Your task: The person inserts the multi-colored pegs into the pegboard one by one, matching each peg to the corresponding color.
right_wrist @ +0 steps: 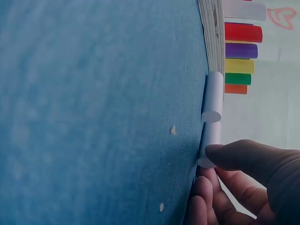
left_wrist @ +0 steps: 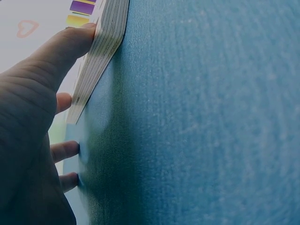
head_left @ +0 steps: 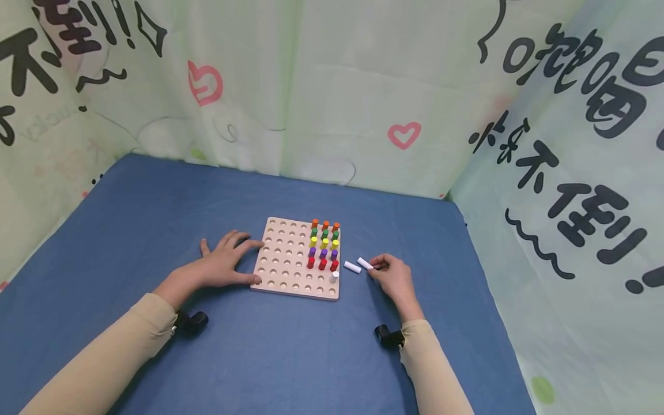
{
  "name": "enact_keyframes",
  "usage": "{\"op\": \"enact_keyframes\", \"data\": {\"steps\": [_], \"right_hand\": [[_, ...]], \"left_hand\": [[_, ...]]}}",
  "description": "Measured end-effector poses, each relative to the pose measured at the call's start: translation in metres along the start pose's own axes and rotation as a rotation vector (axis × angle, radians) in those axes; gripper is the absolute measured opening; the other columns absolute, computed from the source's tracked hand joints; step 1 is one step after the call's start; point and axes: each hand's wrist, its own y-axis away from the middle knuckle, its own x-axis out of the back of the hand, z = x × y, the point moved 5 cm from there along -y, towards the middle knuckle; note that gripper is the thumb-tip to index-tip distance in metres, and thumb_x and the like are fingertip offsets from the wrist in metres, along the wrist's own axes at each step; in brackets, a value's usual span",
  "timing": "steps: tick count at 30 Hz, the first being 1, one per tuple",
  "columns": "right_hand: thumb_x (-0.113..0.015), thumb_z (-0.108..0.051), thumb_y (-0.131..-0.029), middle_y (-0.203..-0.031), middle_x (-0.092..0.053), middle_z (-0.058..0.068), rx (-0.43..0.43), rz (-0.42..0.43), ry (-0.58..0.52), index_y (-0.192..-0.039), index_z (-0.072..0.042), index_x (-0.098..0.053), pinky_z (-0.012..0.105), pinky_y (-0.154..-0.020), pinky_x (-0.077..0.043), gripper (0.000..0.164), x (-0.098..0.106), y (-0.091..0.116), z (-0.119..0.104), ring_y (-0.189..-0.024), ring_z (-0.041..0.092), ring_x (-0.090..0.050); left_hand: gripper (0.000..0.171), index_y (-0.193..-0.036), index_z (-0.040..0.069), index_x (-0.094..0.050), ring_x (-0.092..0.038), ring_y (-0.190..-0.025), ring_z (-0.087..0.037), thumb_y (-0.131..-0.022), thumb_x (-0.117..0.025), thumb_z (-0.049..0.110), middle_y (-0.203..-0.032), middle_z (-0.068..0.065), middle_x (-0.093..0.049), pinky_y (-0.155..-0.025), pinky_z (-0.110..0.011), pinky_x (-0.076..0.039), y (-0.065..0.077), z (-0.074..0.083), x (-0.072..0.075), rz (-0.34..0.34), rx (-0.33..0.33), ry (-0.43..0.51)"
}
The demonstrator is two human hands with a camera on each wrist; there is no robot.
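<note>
A pale wooden pegboard (head_left: 289,290) with rows of round holes lies on the table. My left hand (head_left: 222,266) rests at its left side, fingers spread, with the thumb on the near corner and the index finger at the edge. Right of the board, my right hand (head_left: 392,278) pinches one end of a white peg (right_wrist: 212,133) between thumb and fingers, low over the cloth. Another white peg (head_left: 353,267) lies between it and the board. One white peg (head_left: 334,277) stands upright in a hole near the board's right edge.
Orange, green, yellow, purple and red pegs (head_left: 323,264) stand in rows of three on the board's right side. Blue cloth (head_left: 290,357) covers the table. Printed pale curtains (head_left: 332,104) hang behind and at both sides. Each wrist carries a black camera (head_left: 388,336).
</note>
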Motion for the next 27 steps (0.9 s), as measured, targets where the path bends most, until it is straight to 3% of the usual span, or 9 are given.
{"op": "enact_keyframes", "data": {"steps": [8, 14, 17, 23, 27], "right_hand": [[-0.068, -0.006, -0.088, -0.099, -0.073, 0.013, -0.002, 0.043, -0.018, -0.108, -0.002, -0.076, 0.026, -0.069, -0.045, 0.022, 0.002, 0.001, -0.002, -0.087, 0.026, -0.065], [-0.066, -0.01, -0.095, -0.114, -0.073, 0.016, -0.043, 0.05, -0.061, -0.117, -0.005, -0.075, 0.026, -0.068, -0.045, 0.024, 0.003, 0.004, -0.003, -0.093, 0.026, -0.063], [-0.067, -0.008, -0.094, -0.115, -0.072, 0.017, -0.039, 0.081, -0.1, -0.119, -0.005, -0.074, 0.025, -0.071, -0.046, 0.026, 0.004, 0.004, -0.006, -0.096, 0.027, -0.066], [-0.071, -0.009, -0.092, -0.113, -0.072, 0.017, -0.022, 0.156, -0.164, -0.112, -0.005, -0.072, 0.031, -0.078, -0.053, 0.021, 0.009, 0.006, -0.014, -0.102, 0.029, -0.071], [-0.073, -0.014, -0.093, -0.114, -0.072, 0.015, -0.032, 0.169, -0.182, -0.108, -0.007, -0.072, 0.031, -0.076, -0.053, 0.017, 0.01, 0.01, -0.018, -0.102, 0.028, -0.071]], "left_hand": [[0.09, -0.159, 0.031, -0.038, -0.005, -0.156, -0.051, -0.085, -0.071, 0.071, -0.168, -0.019, -0.021, -0.1, -0.092, 0.008, -0.001, -0.002, -0.001, -0.004, -0.002, 0.002], [0.089, -0.159, 0.031, -0.039, -0.006, -0.156, -0.052, -0.085, -0.071, 0.071, -0.167, -0.019, -0.023, -0.099, -0.092, 0.007, 0.0, -0.001, 0.0, 0.004, -0.011, 0.003], [0.089, -0.158, 0.031, -0.04, -0.007, -0.156, -0.053, -0.086, -0.071, 0.071, -0.167, -0.019, -0.024, -0.099, -0.092, 0.006, 0.001, 0.0, 0.0, 0.008, -0.014, 0.005], [0.088, -0.159, 0.03, -0.04, -0.007, -0.155, -0.053, -0.086, -0.071, 0.07, -0.167, -0.02, -0.024, -0.099, -0.092, 0.006, 0.002, 0.001, 0.001, 0.009, -0.015, 0.01], [0.088, -0.159, 0.03, -0.04, -0.007, -0.155, -0.053, -0.086, -0.071, 0.07, -0.167, -0.02, -0.024, -0.1, -0.092, 0.007, 0.002, 0.0, 0.001, 0.01, -0.014, 0.01]]}}
